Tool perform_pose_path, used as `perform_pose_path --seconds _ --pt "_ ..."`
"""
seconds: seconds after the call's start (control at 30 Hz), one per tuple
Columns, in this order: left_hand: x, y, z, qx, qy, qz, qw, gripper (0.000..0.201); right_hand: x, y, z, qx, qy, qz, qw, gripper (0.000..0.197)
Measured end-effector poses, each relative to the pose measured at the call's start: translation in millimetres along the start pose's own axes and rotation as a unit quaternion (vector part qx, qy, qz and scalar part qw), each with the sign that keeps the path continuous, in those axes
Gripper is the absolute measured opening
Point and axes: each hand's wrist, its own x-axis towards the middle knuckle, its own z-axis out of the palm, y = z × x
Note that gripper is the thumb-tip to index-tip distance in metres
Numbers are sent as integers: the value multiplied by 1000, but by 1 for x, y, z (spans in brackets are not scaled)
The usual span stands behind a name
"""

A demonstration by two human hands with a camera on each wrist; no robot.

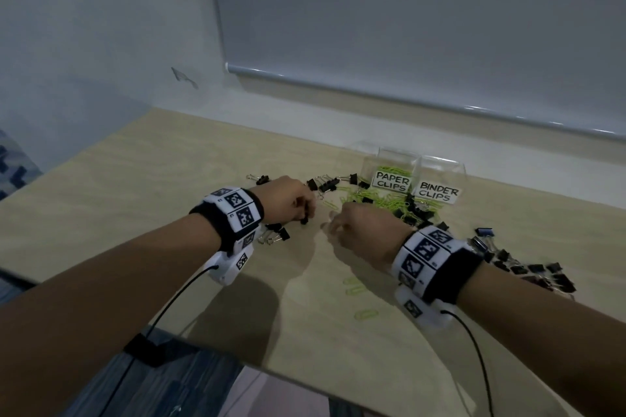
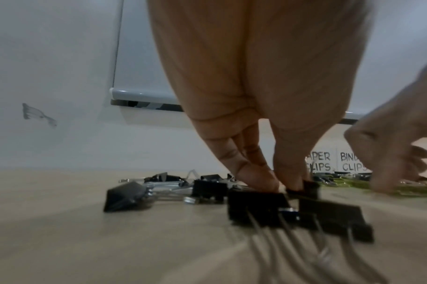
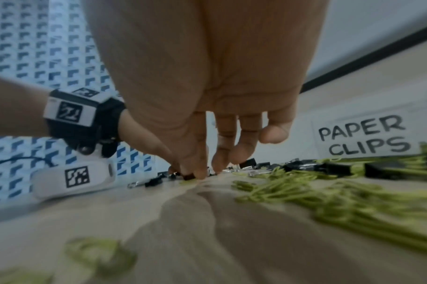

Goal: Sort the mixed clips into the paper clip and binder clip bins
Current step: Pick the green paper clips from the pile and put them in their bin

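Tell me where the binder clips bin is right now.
In the head view, the binder clips bin stands at the table's far right, touching the right side of the paper clips bin.

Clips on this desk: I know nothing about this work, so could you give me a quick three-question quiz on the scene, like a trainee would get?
1. True or false: the left hand pinches a green paper clip.
2. The paper bin and the binder bin stand side by side. Which is further right in the head view? A. paper bin B. binder bin
3. Fill in: the loose paper clips are ___ in colour.

Key
1. False: it pinches a black binder clip.
2. B
3. green
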Motion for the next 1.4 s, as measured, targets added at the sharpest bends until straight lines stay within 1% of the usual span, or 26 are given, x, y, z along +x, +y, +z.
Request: perform_pose_path --seconds 0.1,0.17,0.23,0.3,0.37,0.4,0.43,0.5,0.6,0.67,0.77,0.87,0.93,1.0,1.07,1.1,1.13,1.17,1.27,1.3,1.33,1.4 --pt "-1 -4 1 31 -10 6 999 10 15 -10 -5 72 8 60 996 8" --pt "-2 -8 1 27 2 3 1000 9 25 -16 -7 120 3 79 990 9" --pt "-3 -13 1 -2 29 -9 1000 10 34 -20 -7 143 4 84 986 13" --pt "-5 -18 -1 -62 59 -24 996 11 42 -23 -7 149 10 83 985 16" --pt "-8 -21 -3 -127 74 -25 989 10 46 -23 -5 191 18 85 978 13" --pt "-9 -22 -4 -142 79 -24 986 10 48 -22 -5 221 29 88 971 14" --pt "-9 -23 -4 -147 84 -25 985 11 49 -21 -4 245 41 93 964 13" --pt "-9 -23 -5 -132 97 -35 986 10 50 -21 -5 260 52 97 959 9" --pt "-8 -23 -5 -34 115 -62 991 7 53 -23 -4 248 45 95 963 14" --pt "-5 -23 -5 24 106 -90 990 9 54 -28 -4 225 30 84 970 12" --pt "-2 -22 -5 78 83 -119 986 11 54 -32 -6 167 5 55 984 8" --pt "1 -18 -7 105 81 -133 982 13 47 -25 -7 140 -16 48 989 6" --pt "6 -12 -8 109 93 -125 982 17 35 -14 -6 154 -28 49 987 9" --pt "13 -3 -9 97 104 -97 985 20 19 -1 -8 151 -46 53 986 11" --pt "23 8 -8 76 98 -63 990 23 5 13 -13 135 -66 58 987 6" --pt "27 13 -7 67 91 -48 992 25 0 21 -17 128 -69 61 987 7" --pt "32 18 -6 61 81 -35 994 27 -1 29 -21 126 -59 67 988 9" --pt "37 22 -3 60 71 -22 995 29 -1 37 -25 127 -36 74 989 10" --pt "49 29 2 67 46 -1 997 30 10 59 -33 106 68 104 987 16" --pt "52 31 3 65 39 -1 997 29 15 64 -34 94 87 114 985 18" --pt "55 32 4 63 31 -2 998 28 19 66 -34 80 96 118 985 20" --pt "59 34 6 61 18 0 998 29 27 65 -32 41 87 110 989 26"
